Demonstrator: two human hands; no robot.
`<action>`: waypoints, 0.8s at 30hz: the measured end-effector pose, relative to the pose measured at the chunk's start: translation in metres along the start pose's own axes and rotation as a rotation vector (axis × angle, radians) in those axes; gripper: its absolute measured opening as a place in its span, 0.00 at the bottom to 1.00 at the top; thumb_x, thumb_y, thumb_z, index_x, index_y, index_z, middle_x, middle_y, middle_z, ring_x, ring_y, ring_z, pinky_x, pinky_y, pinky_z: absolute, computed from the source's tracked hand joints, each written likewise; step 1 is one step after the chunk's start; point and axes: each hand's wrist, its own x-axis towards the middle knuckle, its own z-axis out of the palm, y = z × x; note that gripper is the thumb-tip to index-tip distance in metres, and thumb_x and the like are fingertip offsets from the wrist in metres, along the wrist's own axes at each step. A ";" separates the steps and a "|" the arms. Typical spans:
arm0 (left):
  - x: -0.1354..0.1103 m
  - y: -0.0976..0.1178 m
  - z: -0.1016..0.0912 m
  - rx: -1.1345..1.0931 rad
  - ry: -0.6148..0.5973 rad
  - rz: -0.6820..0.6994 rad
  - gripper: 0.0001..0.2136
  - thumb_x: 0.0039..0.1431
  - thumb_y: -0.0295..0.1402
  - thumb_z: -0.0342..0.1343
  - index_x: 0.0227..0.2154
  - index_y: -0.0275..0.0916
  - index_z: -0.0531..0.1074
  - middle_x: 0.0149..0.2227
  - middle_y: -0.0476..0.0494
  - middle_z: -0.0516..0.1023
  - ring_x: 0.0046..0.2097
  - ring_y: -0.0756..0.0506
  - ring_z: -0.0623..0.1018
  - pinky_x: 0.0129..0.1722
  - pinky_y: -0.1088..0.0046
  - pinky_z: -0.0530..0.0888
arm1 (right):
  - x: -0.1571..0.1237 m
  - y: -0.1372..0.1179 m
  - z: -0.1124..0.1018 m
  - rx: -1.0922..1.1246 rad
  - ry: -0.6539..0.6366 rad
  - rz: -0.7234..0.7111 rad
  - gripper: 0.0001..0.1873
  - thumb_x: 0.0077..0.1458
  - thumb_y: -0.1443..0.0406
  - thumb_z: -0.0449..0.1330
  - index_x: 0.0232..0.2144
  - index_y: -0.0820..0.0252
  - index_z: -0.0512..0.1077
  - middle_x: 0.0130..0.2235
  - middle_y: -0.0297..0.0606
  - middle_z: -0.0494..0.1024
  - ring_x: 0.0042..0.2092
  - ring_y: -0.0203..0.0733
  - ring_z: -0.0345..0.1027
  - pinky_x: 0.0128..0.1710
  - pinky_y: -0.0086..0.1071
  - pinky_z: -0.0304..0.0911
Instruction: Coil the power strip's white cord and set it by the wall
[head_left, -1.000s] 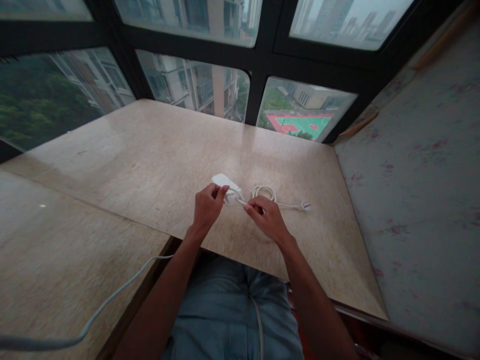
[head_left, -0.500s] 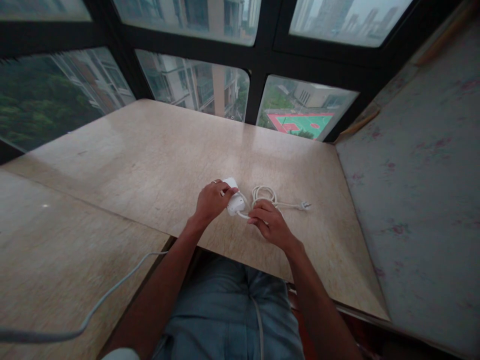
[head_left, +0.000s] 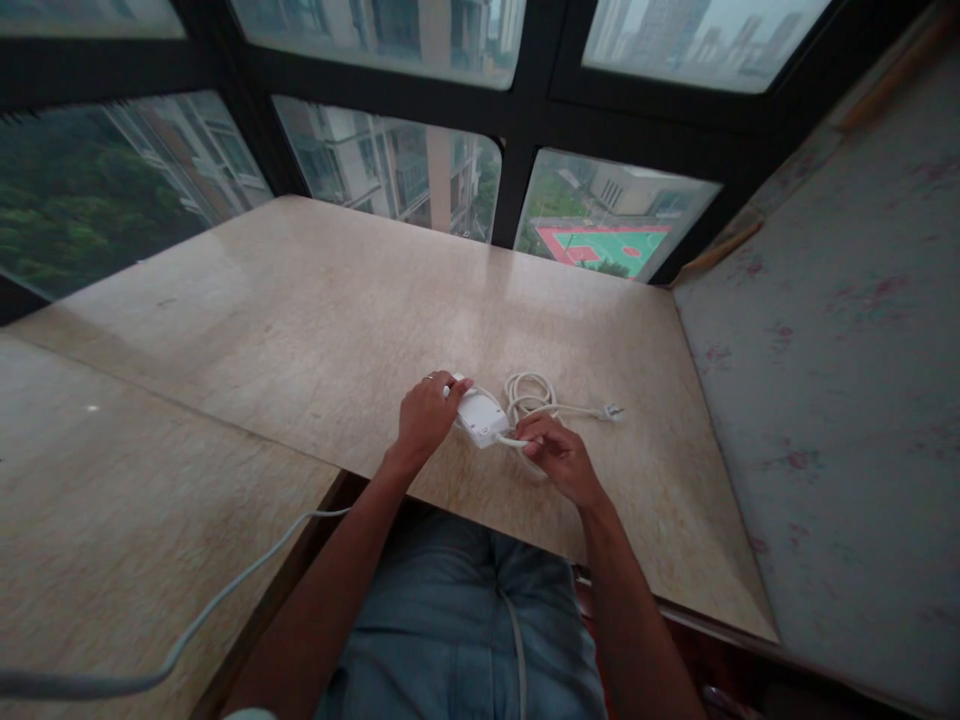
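A small white power adapter (head_left: 482, 417) lies near the front edge of a beige marble-look tabletop (head_left: 315, 300). My left hand (head_left: 424, 416) grips its left end with curled fingers. A thin white cable (head_left: 531, 396) leaves the adapter, loops in a coil behind my right hand and ends in a small plug (head_left: 611, 411) on the table. My right hand (head_left: 559, 459) pinches the cable just right of the adapter.
Dark-framed windows (head_left: 517, 150) stand behind the table. A floral-patterned surface (head_left: 825, 380) rises at the right. A second tabletop (head_left: 112, 520) lies at the lower left, with a grey cord (head_left: 187, 630) crossing it. My lap in blue jeans (head_left: 465, 630) is below the table edge.
The adapter has turned and moved right and toward me. My right hand has shifted right along the cable. My left hand keeps its grip on the adapter.
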 end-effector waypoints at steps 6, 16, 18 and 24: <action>0.000 0.002 0.001 0.030 -0.025 0.026 0.19 0.66 0.45 0.45 0.33 0.36 0.74 0.33 0.41 0.79 0.34 0.45 0.75 0.36 0.69 0.67 | 0.005 -0.042 0.007 -0.644 -0.091 0.013 0.18 0.56 0.50 0.61 0.38 0.58 0.73 0.37 0.40 0.78 0.41 0.46 0.68 0.45 0.40 0.56; 0.003 -0.012 0.004 -0.051 -0.003 0.080 0.16 0.66 0.43 0.46 0.35 0.38 0.72 0.39 0.41 0.78 0.39 0.45 0.76 0.40 0.69 0.69 | 0.014 -0.051 0.013 -0.907 -0.130 -0.294 0.14 0.64 0.61 0.55 0.28 0.60 0.73 0.26 0.37 0.74 0.32 0.41 0.61 0.37 0.36 0.50; 0.003 -0.013 0.005 -0.056 -0.005 0.078 0.15 0.66 0.42 0.46 0.35 0.38 0.72 0.41 0.41 0.77 0.40 0.44 0.76 0.41 0.68 0.70 | 0.011 -0.043 0.006 -0.813 -0.099 -0.368 0.11 0.63 0.62 0.55 0.30 0.60 0.73 0.26 0.36 0.74 0.32 0.40 0.61 0.38 0.37 0.51; -0.001 -0.007 0.009 -0.011 -0.034 0.020 0.15 0.68 0.42 0.43 0.40 0.39 0.71 0.42 0.41 0.79 0.41 0.44 0.77 0.40 0.68 0.69 | -0.001 -0.024 0.003 -0.557 0.067 -0.421 0.07 0.61 0.63 0.58 0.32 0.58 0.73 0.28 0.36 0.75 0.32 0.41 0.65 0.38 0.38 0.56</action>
